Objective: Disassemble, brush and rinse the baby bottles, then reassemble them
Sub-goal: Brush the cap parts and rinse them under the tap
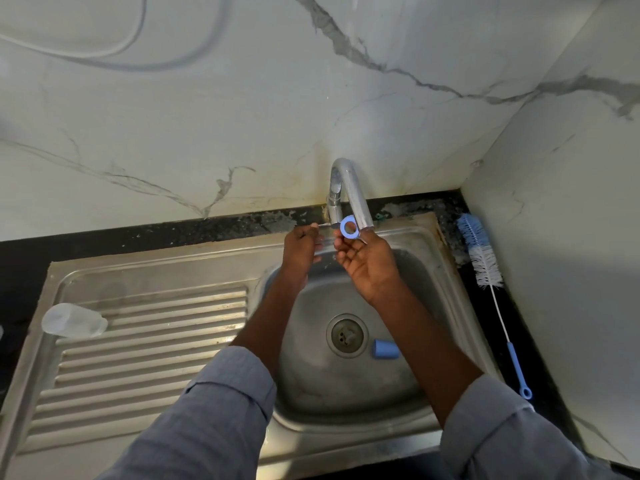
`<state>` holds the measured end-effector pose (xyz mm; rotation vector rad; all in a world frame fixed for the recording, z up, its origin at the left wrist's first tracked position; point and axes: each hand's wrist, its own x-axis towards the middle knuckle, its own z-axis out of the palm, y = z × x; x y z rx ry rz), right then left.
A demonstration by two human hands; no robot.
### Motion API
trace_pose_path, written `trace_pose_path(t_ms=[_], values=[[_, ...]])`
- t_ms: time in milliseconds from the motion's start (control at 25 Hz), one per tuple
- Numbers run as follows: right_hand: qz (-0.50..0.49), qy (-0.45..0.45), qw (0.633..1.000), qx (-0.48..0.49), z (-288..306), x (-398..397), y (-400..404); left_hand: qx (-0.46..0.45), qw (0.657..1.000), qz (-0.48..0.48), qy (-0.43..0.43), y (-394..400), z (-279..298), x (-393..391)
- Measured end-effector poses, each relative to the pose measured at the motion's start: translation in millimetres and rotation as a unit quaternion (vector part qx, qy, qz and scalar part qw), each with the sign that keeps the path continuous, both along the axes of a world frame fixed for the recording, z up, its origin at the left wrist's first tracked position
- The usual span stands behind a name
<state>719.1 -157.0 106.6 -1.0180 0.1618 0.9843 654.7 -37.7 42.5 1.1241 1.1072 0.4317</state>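
Head view, looking down over a steel sink (pixel 460 306) w/ the tap (pixel 349 192) at the far edge. Right hand (pixel 367 265) pinches a blue screw ring (pixel 348 228) at its fingertips, lifted right by the spout, prob so water can run through the hole for a rinse; can't see any stream tho. Left hand (pixel 302 247) reaches to the tap's base, fingers curled at what looks like the small lever (pixel 323 224), likely to work the water; whether it truly grips it I can't tell. Blue cap (pixel 385 349) lies in the basin just right of the drain (pixel 347 335), parked where it'll get wet anyway. Clear bottle body (pixel 73 320) lies on its side on the ribbed drainboard (pixel 156 341) at far left, well apart, set to drip. Bottle brush (pixel 485 268) rests on the dark counter right of the sink, w/in reach for scrubbing
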Motion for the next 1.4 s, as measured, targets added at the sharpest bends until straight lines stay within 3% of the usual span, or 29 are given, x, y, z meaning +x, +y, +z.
trace_pose_path(t_ms=[80, 160, 240, 320, 400, 440, 560, 720, 800, 880, 1040, 1240, 1400], values=[[0.034, 0.021, 0.998, -0.042, 0, 5, -6, -0.012, 1.000, 0.003, 0.000, 1, 1, 0], [0.080, -0.084, 0.985, -0.127, -3, 6, -19, -0.031, 0.999, 0.008, -0.004, 1, 2, 2], [0.123, -0.259, 0.938, -0.193, -8, 9, -31, -0.046, 0.999, 0.015, -0.012, 0, 5, 4], [0.137, -0.436, 0.867, -0.201, -9, 12, -38, -0.049, 0.998, 0.025, -0.023, -2, 9, 5], [0.128, -0.531, 0.814, -0.198, -7, 12, -36, -0.028, 0.998, 0.037, -0.037, -7, 14, 6], [0.108, -0.542, 0.809, -0.202, -6, 10, -34, -0.007, 0.999, 0.034, -0.041, -9, 16, 6], [0.039, -0.496, 0.851, -0.170, -2, 3, -29, 0.042, 0.998, -0.024, -0.042, -15, 26, 9], [0.006, -0.275, 0.955, -0.114, -6, -3, -36, 0.064, 0.990, -0.126, 0.002, -11, 41, 7], [0.013, -0.234, 0.962, -0.141, -7, -2, -45, 0.061, 0.989, -0.132, 0.019, -15, 41, -2], [0.050, -0.321, 0.927, -0.186, -9, -2, -54, 0.037, 0.995, -0.086, 0.025, -28, 37, -12], [0.061, -0.474, 0.858, -0.189, -2, -6, -71, 0.020, 1.000, -0.003, 0.021, -69, 24, -38], [0.089, -0.710, 0.675, -0.180, -10, -30, -91, 0.141, 0.987, 0.040, 0.059, -102, 13, -88], [0.155, -0.697, 0.675, -0.186, -24, -59, -96, 0.237, 0.958, 0.031, 0.158, -106, 13, -141]])
